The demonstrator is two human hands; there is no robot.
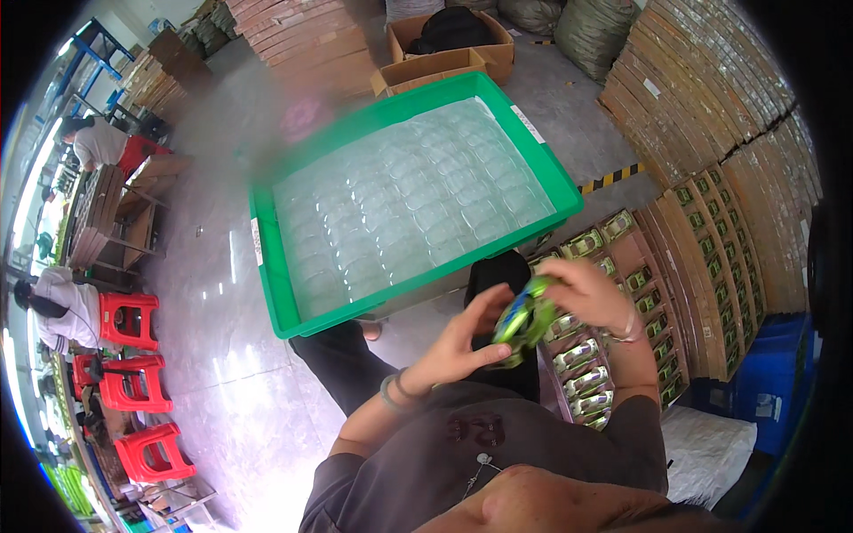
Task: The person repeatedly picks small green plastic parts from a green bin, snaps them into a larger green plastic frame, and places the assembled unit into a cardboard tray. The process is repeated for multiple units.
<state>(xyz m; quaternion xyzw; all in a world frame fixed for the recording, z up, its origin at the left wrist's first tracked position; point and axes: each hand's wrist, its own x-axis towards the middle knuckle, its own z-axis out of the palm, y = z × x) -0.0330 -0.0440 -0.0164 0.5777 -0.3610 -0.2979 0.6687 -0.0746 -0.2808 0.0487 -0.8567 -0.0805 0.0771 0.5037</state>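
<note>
In front of my body I hold a shiny green toy car (526,327) with some blue on it, slightly blurred. My left hand (460,345) grips its lower left side between thumb and fingers. The fingers of my right hand (588,295) close on its upper right end. Beyond my hands stands a large green plastic tray (425,275), lined with a clear moulded plastic insert (418,182) with rows of rounded pockets. Beside my right arm, a cardboard tray (641,253) carries rows of similar green cars (586,380).
Tall cardboard stacks (697,67) rise at the right, above a blue bin (771,386) and a white sack (711,449). An open carton (435,67) stands behind the green tray. Red stools (133,322) and two seated people (67,306) are along the left.
</note>
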